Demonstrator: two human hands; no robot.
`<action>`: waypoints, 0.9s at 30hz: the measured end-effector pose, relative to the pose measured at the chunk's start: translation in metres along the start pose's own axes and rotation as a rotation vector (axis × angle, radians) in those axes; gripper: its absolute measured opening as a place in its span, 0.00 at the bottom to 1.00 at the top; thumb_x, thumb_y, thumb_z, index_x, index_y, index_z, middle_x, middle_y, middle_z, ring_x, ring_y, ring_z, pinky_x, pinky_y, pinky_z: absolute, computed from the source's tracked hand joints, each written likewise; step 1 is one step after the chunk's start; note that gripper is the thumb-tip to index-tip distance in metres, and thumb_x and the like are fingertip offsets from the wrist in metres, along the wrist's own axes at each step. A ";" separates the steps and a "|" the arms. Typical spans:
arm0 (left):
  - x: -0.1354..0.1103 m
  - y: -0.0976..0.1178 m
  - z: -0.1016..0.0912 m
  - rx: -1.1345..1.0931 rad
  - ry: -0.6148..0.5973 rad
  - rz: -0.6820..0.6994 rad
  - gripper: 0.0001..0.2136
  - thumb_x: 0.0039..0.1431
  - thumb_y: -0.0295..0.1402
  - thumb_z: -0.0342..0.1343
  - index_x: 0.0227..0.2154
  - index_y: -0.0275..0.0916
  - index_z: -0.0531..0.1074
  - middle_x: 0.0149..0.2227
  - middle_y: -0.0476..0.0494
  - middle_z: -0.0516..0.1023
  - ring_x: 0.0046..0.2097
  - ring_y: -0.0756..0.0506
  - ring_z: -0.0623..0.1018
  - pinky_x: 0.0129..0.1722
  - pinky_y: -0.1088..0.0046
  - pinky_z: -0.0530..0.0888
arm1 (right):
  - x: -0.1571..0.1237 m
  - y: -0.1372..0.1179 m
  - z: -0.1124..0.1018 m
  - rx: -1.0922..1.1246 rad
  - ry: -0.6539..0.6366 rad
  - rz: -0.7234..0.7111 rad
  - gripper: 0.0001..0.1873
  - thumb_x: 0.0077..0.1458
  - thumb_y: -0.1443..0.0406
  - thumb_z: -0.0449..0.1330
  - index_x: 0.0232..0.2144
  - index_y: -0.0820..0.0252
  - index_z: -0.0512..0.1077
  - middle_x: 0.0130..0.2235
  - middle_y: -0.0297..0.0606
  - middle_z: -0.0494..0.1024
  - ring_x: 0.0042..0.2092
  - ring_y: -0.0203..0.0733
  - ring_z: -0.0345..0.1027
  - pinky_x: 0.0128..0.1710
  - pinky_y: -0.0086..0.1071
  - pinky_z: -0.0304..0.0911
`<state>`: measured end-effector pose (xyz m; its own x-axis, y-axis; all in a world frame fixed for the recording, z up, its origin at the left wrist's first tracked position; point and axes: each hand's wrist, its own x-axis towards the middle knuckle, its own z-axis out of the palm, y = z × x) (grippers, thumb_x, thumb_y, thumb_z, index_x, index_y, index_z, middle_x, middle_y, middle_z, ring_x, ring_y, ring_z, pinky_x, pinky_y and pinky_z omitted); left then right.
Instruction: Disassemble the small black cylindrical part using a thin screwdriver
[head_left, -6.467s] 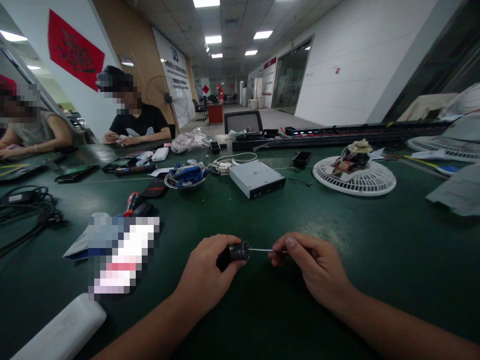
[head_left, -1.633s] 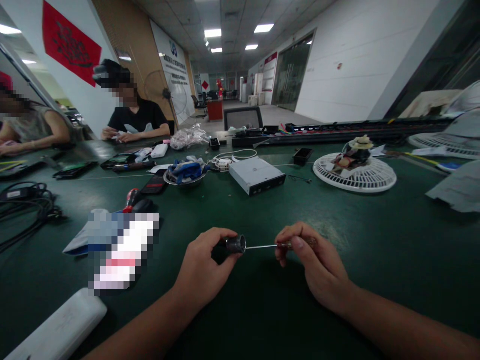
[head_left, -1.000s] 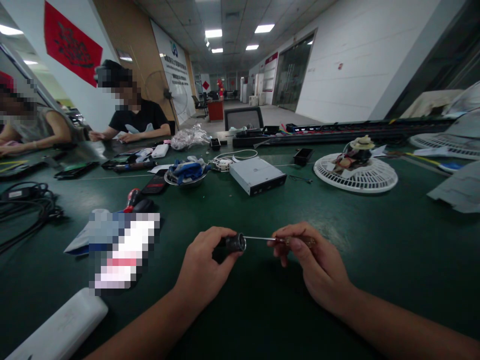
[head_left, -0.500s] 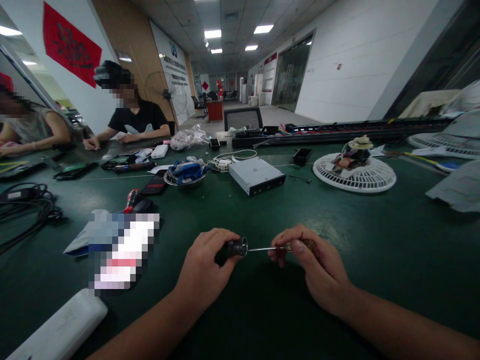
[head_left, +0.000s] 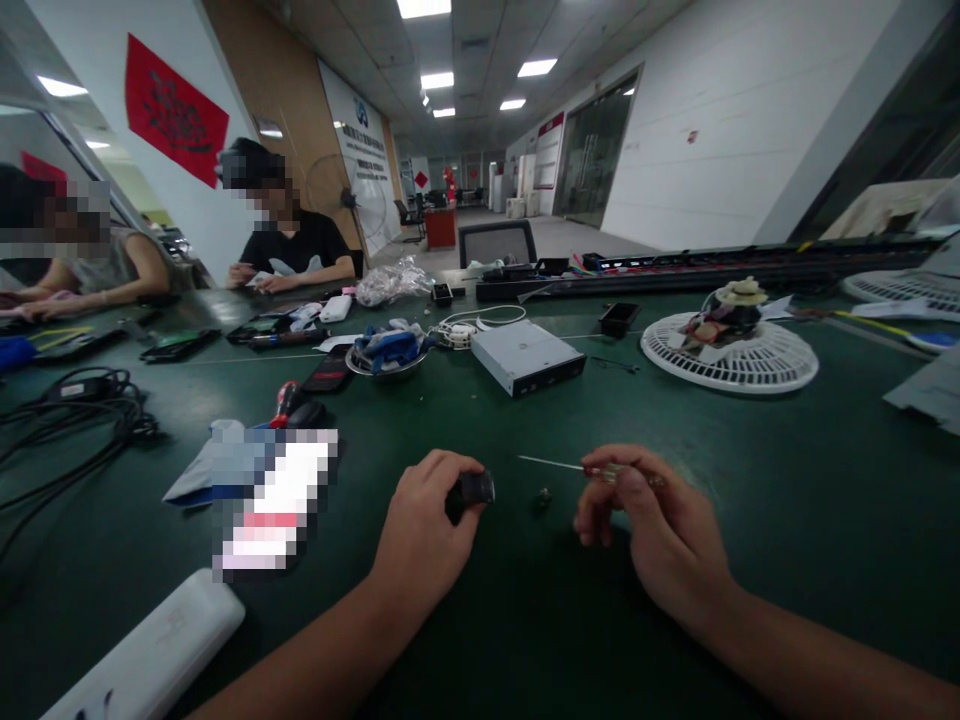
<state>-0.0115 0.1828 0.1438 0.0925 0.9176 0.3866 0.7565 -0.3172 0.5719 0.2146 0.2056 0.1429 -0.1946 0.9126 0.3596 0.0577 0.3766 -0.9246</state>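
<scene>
Fingers of the left hand [head_left: 420, 515] curl closed around a black cylindrical part [head_left: 477, 487], while the right hand [head_left: 652, 525] pinches a slim screwdriver [head_left: 596, 469] by its handle, shaft pointing left. A tiny dark piece [head_left: 541, 497] lies on the green table [head_left: 750, 480] between them.

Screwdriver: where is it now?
Head view: the screwdriver is pinched in the right hand, right of centre, its tip pointing toward the dark cylindrical part in the left hand.
</scene>
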 end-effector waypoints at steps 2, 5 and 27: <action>0.000 -0.001 0.000 -0.008 -0.007 -0.024 0.14 0.53 0.23 0.58 0.42 0.43 0.72 0.43 0.46 0.75 0.44 0.42 0.75 0.43 0.59 0.74 | 0.002 0.000 0.000 -0.108 -0.013 -0.013 0.12 0.66 0.58 0.48 0.42 0.57 0.67 0.27 0.36 0.77 0.26 0.39 0.72 0.23 0.31 0.66; 0.000 -0.003 0.001 -0.005 -0.021 -0.029 0.16 0.52 0.21 0.57 0.43 0.43 0.72 0.44 0.46 0.74 0.45 0.43 0.74 0.45 0.59 0.73 | 0.005 0.002 0.001 -0.388 -0.134 -0.030 0.07 0.61 0.62 0.55 0.40 0.55 0.70 0.40 0.41 0.78 0.40 0.45 0.74 0.37 0.40 0.70; 0.000 -0.002 0.003 -0.032 -0.105 0.015 0.16 0.53 0.21 0.57 0.43 0.45 0.73 0.44 0.47 0.74 0.46 0.43 0.73 0.46 0.60 0.71 | 0.002 0.000 0.004 -0.495 -0.261 -0.073 0.10 0.53 0.70 0.57 0.38 0.54 0.65 0.38 0.36 0.78 0.39 0.42 0.75 0.40 0.37 0.72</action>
<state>-0.0111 0.1837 0.1408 0.1720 0.9322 0.3185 0.7339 -0.3369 0.5898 0.2102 0.2072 0.1428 -0.4474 0.8354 0.3193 0.4751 0.5245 -0.7065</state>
